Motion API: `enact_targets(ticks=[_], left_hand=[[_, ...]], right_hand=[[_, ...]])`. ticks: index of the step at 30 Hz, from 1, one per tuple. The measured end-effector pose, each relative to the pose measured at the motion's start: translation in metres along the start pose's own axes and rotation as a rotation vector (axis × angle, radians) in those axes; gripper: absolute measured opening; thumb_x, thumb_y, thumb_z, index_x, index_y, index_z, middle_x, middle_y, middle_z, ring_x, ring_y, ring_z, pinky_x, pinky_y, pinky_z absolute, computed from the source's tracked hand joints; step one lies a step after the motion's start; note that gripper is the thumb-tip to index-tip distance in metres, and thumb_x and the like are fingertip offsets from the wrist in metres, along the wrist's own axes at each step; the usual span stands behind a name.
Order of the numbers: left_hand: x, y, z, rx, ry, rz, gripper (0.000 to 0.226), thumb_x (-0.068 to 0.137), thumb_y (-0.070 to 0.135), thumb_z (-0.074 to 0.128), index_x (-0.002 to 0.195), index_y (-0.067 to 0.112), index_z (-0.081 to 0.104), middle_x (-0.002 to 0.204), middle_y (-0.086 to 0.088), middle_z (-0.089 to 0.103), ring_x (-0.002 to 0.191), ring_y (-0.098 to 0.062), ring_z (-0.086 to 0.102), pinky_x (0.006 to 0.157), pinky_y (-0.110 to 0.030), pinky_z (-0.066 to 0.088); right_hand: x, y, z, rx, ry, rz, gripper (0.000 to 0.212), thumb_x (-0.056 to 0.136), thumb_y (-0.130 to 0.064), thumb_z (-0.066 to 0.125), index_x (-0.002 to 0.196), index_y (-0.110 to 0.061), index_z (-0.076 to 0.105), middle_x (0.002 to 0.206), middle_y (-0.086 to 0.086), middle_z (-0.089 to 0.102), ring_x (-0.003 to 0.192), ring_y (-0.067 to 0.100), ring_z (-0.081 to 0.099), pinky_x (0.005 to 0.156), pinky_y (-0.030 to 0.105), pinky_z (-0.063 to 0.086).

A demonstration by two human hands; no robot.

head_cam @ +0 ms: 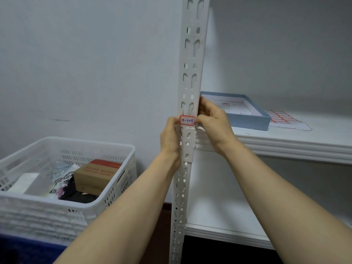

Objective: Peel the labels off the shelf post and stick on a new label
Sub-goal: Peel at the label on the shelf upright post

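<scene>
A red-bordered label point(187, 120) marked 4-3002 lies across the white shelf post point(192, 54). The left hand point(170, 137) and right hand point(214, 119) clasp the post from either side, thumbs at the label's ends. On the shelf point(323, 134) to the right, a shallow blue box point(247, 121) holds a printed sheet, with a label sheet point(282, 117) just beside it. Near left, a white basket point(85, 143) holds a cardboard box point(95, 174) and clear packets point(38, 183).
</scene>
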State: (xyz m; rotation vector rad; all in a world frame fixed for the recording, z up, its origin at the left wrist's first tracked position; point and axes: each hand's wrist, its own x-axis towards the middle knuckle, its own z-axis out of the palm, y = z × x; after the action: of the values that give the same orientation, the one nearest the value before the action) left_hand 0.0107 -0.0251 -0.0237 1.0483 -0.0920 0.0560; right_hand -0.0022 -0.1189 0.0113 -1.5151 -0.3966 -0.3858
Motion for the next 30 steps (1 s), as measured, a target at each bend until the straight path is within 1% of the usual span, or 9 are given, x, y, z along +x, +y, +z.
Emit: enact_targets(ticks=[2, 4, 8, 11, 14, 17, 21, 27, 30], left_hand=[[0.001, -0.001, 0.000, 0.010, -0.005, 0.033, 0.052, 0.061, 0.041, 0.061, 0.100, 0.006, 0.071, 0.108, -0.022, 0.068, 0.101, -0.039, 0.064, 0.092, -0.048, 0.049], [0.004, -0.005, -0.001, 0.003, -0.010, 0.083, 0.043, 0.069, 0.039, 0.062, 0.099, 0.010, 0.072, 0.108, -0.018, 0.070, 0.105, -0.034, 0.064, 0.098, -0.048, 0.048], [0.009, -0.009, -0.004, -0.040, -0.092, 0.095, 0.044, 0.084, 0.042, 0.054, 0.111, 0.010, 0.068, 0.113, -0.013, 0.069, 0.107, -0.027, 0.065, 0.098, -0.042, 0.048], [0.012, -0.011, -0.005, -0.087, -0.125, 0.082, 0.048, 0.095, 0.043, 0.040, 0.117, 0.009, 0.064, 0.116, -0.014, 0.067, 0.110, -0.026, 0.063, 0.099, -0.040, 0.046], [0.015, -0.015, -0.006, -0.018, -0.087, 0.063, 0.051, 0.096, 0.050, 0.031, 0.104, 0.018, 0.070, 0.110, -0.009, 0.070, 0.106, -0.024, 0.065, 0.099, -0.040, 0.047], [0.018, -0.014, -0.004, 0.110, 0.006, 0.066, 0.056, 0.097, 0.054, 0.022, 0.083, 0.026, 0.070, 0.096, -0.002, 0.072, 0.097, -0.019, 0.066, 0.090, -0.033, 0.049], [0.019, -0.012, -0.004, 0.216, 0.027, 0.105, 0.055, 0.100, 0.049, 0.018, 0.081, 0.028, 0.065, 0.087, 0.003, 0.069, 0.086, -0.010, 0.064, 0.075, -0.023, 0.049], [0.023, -0.011, -0.007, 0.231, 0.014, 0.103, 0.050, 0.101, 0.042, 0.020, 0.081, 0.025, 0.063, 0.082, 0.007, 0.066, 0.079, -0.006, 0.062, 0.072, -0.019, 0.049], [0.025, -0.011, -0.009, 0.266, 0.021, 0.111, 0.047, 0.102, 0.035, 0.021, 0.090, 0.019, 0.063, 0.077, 0.006, 0.065, 0.072, -0.004, 0.060, 0.056, -0.010, 0.049]], right_hand=[[-0.001, -0.001, 0.000, 0.056, -0.007, 0.026, 0.051, 0.074, 0.019, 0.053, 0.109, -0.017, 0.060, 0.095, -0.006, 0.070, 0.083, 0.003, 0.068, 0.078, 0.020, 0.056], [0.000, 0.000, 0.000, 0.130, 0.002, 0.063, 0.053, 0.073, 0.021, 0.051, 0.110, -0.015, 0.061, 0.095, -0.003, 0.070, 0.085, 0.007, 0.068, 0.076, 0.021, 0.056], [0.001, 0.001, 0.004, 0.168, 0.040, 0.082, 0.049, 0.077, 0.019, 0.052, 0.115, -0.010, 0.061, 0.093, -0.002, 0.072, 0.084, 0.007, 0.070, 0.068, 0.018, 0.054], [0.000, 0.001, 0.011, 0.168, 0.124, 0.077, 0.045, 0.080, 0.018, 0.050, 0.113, -0.009, 0.061, 0.088, -0.005, 0.071, 0.075, 0.001, 0.069, 0.063, 0.015, 0.053], [-0.001, 0.003, 0.019, 0.195, 0.195, 0.083, 0.045, 0.081, 0.019, 0.045, 0.113, -0.007, 0.062, 0.088, -0.002, 0.070, 0.070, 0.002, 0.069, 0.060, 0.017, 0.054], [-0.002, 0.007, 0.030, 0.222, 0.283, 0.075, 0.047, 0.082, 0.018, 0.041, 0.111, -0.011, 0.063, 0.090, -0.001, 0.071, 0.075, 0.006, 0.069, 0.072, 0.025, 0.058], [0.002, 0.013, 0.042, 0.207, 0.413, 0.042, 0.043, 0.086, 0.012, 0.041, 0.110, -0.016, 0.064, 0.104, 0.003, 0.071, 0.099, 0.020, 0.068, 0.090, 0.040, 0.054], [0.003, 0.014, 0.045, 0.163, 0.440, 0.033, 0.042, 0.088, 0.009, 0.041, 0.105, -0.022, 0.064, 0.100, 0.000, 0.070, 0.098, 0.022, 0.067, 0.089, 0.043, 0.055], [0.003, 0.014, 0.042, 0.131, 0.420, 0.055, 0.043, 0.083, 0.010, 0.042, 0.112, -0.016, 0.061, 0.104, 0.004, 0.070, 0.096, 0.022, 0.067, 0.088, 0.043, 0.055]])
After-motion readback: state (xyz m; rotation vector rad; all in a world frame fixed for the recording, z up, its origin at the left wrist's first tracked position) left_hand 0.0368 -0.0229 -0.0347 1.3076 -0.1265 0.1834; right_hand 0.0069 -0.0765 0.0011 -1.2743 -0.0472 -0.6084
